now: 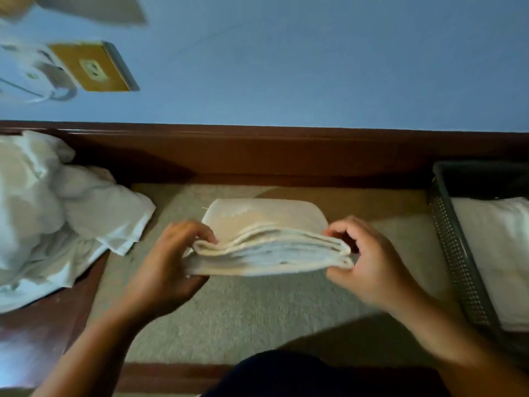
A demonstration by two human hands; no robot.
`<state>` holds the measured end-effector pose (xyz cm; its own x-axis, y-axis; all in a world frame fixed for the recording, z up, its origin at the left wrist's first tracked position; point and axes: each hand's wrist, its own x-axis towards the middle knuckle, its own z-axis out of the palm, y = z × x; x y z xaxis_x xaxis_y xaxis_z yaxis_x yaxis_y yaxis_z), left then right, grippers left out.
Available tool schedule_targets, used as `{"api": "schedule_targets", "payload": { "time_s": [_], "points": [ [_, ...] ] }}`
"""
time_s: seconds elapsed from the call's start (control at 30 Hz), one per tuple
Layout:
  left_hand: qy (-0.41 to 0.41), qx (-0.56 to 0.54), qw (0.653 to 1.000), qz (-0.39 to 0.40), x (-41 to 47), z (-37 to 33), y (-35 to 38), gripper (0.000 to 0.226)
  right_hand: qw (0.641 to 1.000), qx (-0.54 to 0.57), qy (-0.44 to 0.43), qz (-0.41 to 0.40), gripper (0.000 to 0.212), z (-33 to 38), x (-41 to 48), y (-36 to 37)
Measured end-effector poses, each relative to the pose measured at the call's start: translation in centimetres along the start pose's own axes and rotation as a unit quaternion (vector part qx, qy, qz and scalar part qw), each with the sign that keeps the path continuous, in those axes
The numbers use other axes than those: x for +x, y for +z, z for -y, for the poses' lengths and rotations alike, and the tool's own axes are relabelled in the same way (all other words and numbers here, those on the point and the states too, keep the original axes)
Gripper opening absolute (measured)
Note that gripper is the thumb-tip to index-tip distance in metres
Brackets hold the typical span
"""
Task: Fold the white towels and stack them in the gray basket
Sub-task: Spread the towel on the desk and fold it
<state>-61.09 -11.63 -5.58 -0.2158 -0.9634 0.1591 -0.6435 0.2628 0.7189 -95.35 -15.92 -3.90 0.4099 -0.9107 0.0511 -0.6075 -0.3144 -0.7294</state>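
Towel [267,245], long axis left-to-right

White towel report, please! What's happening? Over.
Left hand, right hand: each grips one end. Folded white terry towel: held over beige mat. Gray mesh basket at right, nothing in between.

Blue wall [315,67], wooden outlet plate [91,67], beige mat [229,310].

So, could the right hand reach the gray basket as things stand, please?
Probably yes: the gray basket stands open just beside the right hand, nothing between, though that hand grips the folded towel.
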Motion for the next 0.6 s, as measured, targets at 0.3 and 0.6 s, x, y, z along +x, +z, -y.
{"api": "schedule_targets", "payload": {
  "time_s": [0.3,0.6],
  "points": [
    [-0.259,0.067,0.954,0.133,-19.7,7.3,14.4,0.036,0.965,-0.025,0.172,0.197,0.022,-8.7,-14.0,16.0],
    [-0.505,-0.034,0.862,0.010,-13.4,6.2,15.0,0.034,0.890,0.068,0.446,0.069,0.038,-7.8,-11.0,18.0]
  ]
}}
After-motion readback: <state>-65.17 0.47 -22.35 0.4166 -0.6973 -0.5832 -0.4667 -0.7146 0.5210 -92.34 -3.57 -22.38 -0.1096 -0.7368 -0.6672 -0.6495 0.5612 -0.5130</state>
